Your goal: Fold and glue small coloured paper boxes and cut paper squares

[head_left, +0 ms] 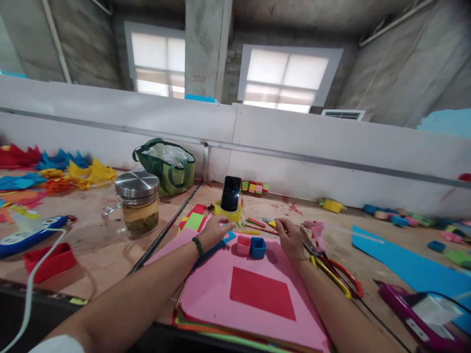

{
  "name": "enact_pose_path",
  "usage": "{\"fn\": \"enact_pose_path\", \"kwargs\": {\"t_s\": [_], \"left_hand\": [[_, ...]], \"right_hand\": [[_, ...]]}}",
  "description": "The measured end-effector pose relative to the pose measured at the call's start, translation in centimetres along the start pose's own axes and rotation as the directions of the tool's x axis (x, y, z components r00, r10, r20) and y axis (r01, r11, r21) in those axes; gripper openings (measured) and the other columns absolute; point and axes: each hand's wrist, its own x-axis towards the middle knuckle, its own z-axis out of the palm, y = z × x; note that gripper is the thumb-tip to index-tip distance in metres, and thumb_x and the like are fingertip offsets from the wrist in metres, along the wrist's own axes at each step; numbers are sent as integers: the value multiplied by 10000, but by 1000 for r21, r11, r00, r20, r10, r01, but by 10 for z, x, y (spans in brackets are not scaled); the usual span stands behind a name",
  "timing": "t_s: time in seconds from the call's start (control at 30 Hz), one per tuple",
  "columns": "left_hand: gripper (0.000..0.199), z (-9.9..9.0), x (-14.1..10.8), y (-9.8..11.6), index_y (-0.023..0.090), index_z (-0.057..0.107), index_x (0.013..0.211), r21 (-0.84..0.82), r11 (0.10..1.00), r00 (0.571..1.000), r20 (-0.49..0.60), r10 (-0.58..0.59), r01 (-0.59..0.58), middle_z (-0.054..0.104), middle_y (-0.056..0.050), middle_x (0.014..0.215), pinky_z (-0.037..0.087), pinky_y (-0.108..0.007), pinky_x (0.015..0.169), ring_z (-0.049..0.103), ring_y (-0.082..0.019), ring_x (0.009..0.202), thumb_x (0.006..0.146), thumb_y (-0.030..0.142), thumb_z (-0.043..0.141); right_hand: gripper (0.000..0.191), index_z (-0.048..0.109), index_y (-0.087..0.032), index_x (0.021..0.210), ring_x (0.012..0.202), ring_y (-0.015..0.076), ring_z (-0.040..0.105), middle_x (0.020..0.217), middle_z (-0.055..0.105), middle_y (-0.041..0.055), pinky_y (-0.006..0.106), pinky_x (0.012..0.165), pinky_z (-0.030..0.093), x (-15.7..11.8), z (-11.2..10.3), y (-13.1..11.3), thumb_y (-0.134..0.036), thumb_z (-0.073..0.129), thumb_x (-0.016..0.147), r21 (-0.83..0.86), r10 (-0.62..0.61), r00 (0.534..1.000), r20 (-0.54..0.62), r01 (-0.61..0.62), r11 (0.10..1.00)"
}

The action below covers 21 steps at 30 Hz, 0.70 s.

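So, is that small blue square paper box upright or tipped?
Upright: the small blue square paper box sits on the pink paper sheet, its open top facing up.

Bare grey concrete walls (415,63) rise at the far side. Two windows (158,63) (287,73) glow with pale daylight, a concrete pillar (204,49) between them. Pipes (57,39) run high at left and right. A white partition (312,130) with a metal rail (301,158) backs the wooden counter (88,213); a vent (343,115) shows above its right part.
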Motion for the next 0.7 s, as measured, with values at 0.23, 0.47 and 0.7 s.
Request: {"fn": "enact_pose_path", "kwargs": {"t_s": [0.23,0.47,0.7], "left_hand": [[330,-2,2,0,162,710,769,27,997,994,-91,68,-66,696,-66,842,447,-339,870,618,-220,901,775,454,557],[540,-4,4,7,156,685,805,-89,995,948,-318,9,-39,689,-110,892,466,-341,868,643,-206,907,876,548,320],[502,1,-2,9,162,689,830,-138,990,942,-332,-53,7,691,-95,868,468,-332,807,638,-201,873,881,536,357]], "right_hand": [[413,639,-172,839,702,203,593,747,659,71,304,655,437,1,2,3,-530,436,869,-11,18,1000,20,-18,1000],[421,616,-173,789,629,176,550,674,624,42,289,612,426,-6,7,-1,-535,419,877,4,30,998,62,-30,1000],[376,665,-169,740,585,154,549,621,633,26,248,527,384,39,9,5,-465,461,851,-92,70,948,309,-43,995]]}}
